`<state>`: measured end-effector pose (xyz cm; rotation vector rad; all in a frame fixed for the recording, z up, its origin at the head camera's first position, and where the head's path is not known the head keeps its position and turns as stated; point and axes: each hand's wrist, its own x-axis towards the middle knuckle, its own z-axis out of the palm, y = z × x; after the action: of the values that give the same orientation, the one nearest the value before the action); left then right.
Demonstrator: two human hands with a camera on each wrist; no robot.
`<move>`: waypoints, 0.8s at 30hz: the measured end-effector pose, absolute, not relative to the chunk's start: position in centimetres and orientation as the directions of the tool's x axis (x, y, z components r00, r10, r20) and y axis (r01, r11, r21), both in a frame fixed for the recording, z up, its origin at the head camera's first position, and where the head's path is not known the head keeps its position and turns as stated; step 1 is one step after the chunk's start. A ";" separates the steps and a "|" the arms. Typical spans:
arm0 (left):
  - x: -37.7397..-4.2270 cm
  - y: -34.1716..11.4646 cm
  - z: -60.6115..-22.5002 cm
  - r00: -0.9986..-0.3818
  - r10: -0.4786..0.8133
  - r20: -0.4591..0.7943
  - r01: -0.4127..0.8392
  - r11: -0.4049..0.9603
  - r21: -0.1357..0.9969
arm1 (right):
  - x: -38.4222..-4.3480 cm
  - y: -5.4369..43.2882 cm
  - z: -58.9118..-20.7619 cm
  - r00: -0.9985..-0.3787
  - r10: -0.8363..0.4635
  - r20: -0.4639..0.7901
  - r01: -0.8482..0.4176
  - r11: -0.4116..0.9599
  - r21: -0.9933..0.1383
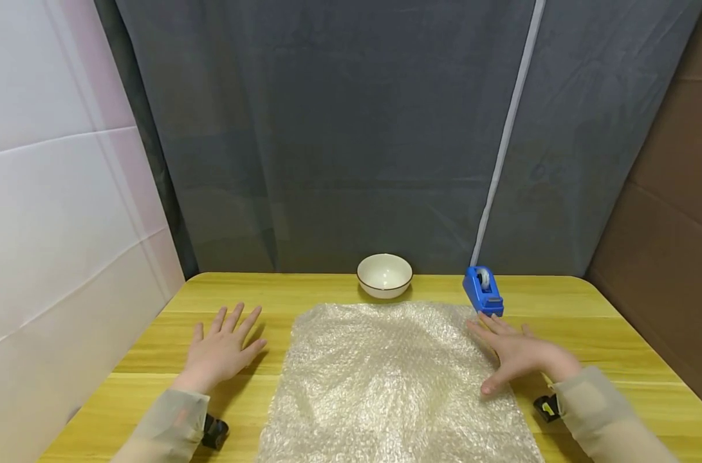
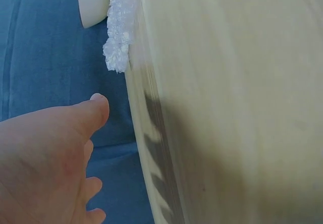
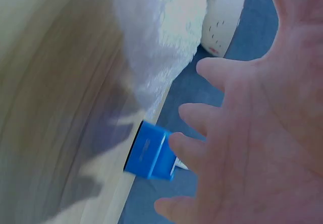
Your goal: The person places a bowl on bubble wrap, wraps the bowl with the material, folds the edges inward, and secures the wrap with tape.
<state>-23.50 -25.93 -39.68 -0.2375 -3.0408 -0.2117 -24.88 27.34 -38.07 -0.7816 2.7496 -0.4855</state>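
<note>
A sheet of bubble wrap [image 1: 385,379] lies spread over the middle of the table. Behind its far edge stands a white bowl [image 1: 385,273] with a dark rim. A blue tape dispenser [image 1: 482,289] sits near the sheet's far right corner, a roll of tape in it. My left hand [image 1: 220,354] is held over the table left of the sheet, fingers spread and holding nothing. Over the sheet's right edge, my right hand [image 1: 521,354] has its fingers extended, the fingertips close to the dispenser in the head view. In the right wrist view its palm [image 3: 242,143] holds nothing.
The table [image 1: 136,399] has a yellow wood-grain top. A grey curtain [image 1: 351,141] with a pale strip hangs behind it. White panels [image 1: 61,167] stand at the left and a brown panel [image 1: 669,212] at the right. Each wrist carries a small black camera [image 1: 214,432].
</note>
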 end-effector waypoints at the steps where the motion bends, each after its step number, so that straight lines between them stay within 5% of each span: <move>1: -23.5 -25.9 -39.6 -0.985 0.147 0.093 0.159 0.978 0.133 | -24.9 27.1 -38.1 -0.822 -0.551 -0.147 -0.468 0.799 -0.378; 24: -25.7 -22.0 -37.4 -0.973 0.218 0.071 0.228 0.954 0.196 | -25.6 24.8 -39.1 -0.828 -0.496 -0.261 -0.376 0.837 -0.397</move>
<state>-25.70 -21.96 -37.39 -0.3497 -3.0570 -0.3160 -25.60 24.84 -39.10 -0.6546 2.6616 -0.4707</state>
